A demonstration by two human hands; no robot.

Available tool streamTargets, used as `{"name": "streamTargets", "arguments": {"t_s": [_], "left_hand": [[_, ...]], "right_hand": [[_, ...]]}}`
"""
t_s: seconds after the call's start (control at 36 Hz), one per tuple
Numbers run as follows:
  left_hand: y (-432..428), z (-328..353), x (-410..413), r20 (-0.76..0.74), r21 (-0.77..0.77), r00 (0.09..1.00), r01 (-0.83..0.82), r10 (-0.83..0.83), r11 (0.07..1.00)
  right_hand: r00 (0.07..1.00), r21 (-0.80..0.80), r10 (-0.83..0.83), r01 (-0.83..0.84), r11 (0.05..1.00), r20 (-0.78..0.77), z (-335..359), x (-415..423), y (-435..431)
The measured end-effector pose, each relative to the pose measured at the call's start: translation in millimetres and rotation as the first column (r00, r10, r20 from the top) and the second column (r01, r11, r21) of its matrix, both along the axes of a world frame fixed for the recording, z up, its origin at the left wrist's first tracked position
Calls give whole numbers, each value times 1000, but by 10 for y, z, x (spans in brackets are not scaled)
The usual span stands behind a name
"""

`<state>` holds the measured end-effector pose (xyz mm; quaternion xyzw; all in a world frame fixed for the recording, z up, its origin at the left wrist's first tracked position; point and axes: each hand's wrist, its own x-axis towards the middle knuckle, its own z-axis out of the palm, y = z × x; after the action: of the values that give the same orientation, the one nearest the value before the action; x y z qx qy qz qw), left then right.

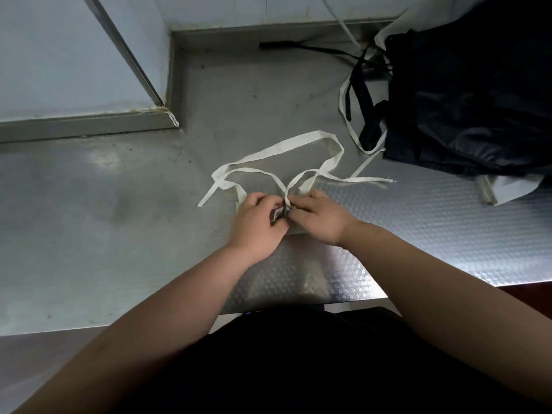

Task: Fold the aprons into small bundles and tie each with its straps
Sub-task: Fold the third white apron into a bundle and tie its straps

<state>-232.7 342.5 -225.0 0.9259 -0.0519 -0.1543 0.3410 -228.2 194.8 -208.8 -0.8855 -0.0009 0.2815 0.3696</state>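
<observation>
Grey steel table (89, 204) carried everything. Near its middle the left hand (257, 222) and the right hand (321, 218), fingers curled, pinched a small folded apron bundle (279, 213) between them. Its cream cloth straps (298, 141) looped just beyond. To the right lay a pile of dark aprons (463, 100).

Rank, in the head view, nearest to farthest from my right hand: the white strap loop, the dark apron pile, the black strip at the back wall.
1. white strap loop, just beyond the right hand.
2. dark apron pile, off to the right.
3. black strip, farthest back.
</observation>
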Motion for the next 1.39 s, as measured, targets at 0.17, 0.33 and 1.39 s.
{"name": "streamTargets", "arguments": {"t_s": [0.17, 0.33, 1.39], "left_hand": [[-50, -1, 140, -164, -36, 981, -106, 99, 994], [1, 37, 115, -278, -338, 942, -278, 187, 899], [101, 189, 88, -455, -501, 889, -295, 43, 813]], "right_hand": [[993, 128, -113, 106, 986, 44, -66, 29, 41], [967, 282, -256, 240, 929, 19, -43, 16, 34], [960, 257, -248, 275, 927, -133, 63, 154, 72]]}}
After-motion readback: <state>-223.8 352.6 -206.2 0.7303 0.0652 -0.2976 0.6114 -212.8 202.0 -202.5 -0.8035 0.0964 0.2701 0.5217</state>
